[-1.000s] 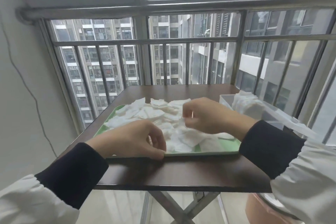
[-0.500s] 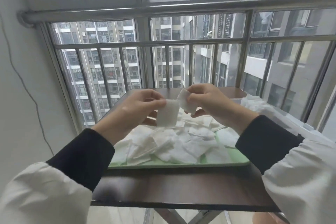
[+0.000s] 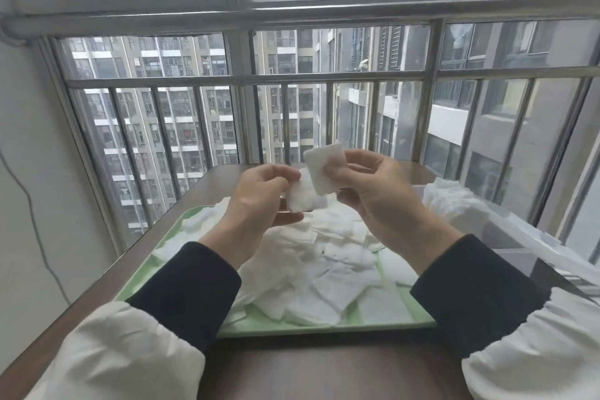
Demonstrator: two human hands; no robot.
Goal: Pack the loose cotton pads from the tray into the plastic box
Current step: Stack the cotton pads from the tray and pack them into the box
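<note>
Lifted from the pad-heaped tray (image 3: 324, 330), left hand (image 3: 259, 195) pinches one pad (image 3: 303, 198), right hand (image 3: 380, 195) another pad (image 3: 324, 169); plastic box (image 3: 506, 237) holds pads

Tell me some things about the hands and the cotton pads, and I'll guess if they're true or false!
1. The left hand pinches a cotton pad. True.
2. The right hand holds nothing. False: it pinches a square pad too.
3. The tray is red. False: it is light green.
4. Many loose pads lie on the tray. True.
5. The plastic box stands to the left of the tray. False: it stands to the right of it.
</note>
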